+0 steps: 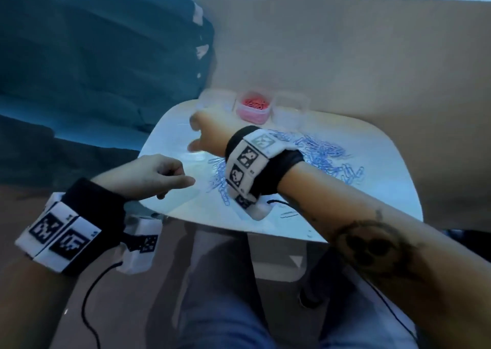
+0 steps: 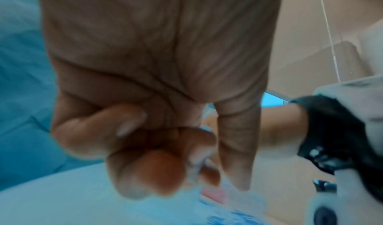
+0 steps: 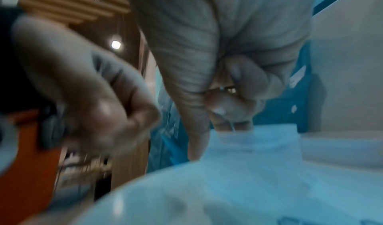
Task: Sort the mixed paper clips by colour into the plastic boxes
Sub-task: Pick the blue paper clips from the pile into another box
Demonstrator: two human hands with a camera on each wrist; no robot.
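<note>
One white table (image 1: 385, 189) carries three plastic boxes in a row at its far edge: the middle box (image 1: 253, 106) holds pink clips, while the left box (image 1: 212, 98) and the right box (image 1: 291, 108) look clear. Many blue paper clips (image 1: 321, 154) lie loose in one spread in front of the boxes. The right hand (image 1: 210, 133) is over the left box with fingers curled, but whether it pinches a clip I cannot tell; the left hand (image 1: 148, 174) is curled near the table's left edge, holding nothing visible.

3 boxes in a row at the counter's (image 1: 385, 162) far edge.
The middle box (image 1: 253, 108) holds clips; loose paper clips (image 1: 324, 154) lie before the row, with the left box (image 1: 214, 100) and right box (image 1: 292, 108) flanking.
</note>
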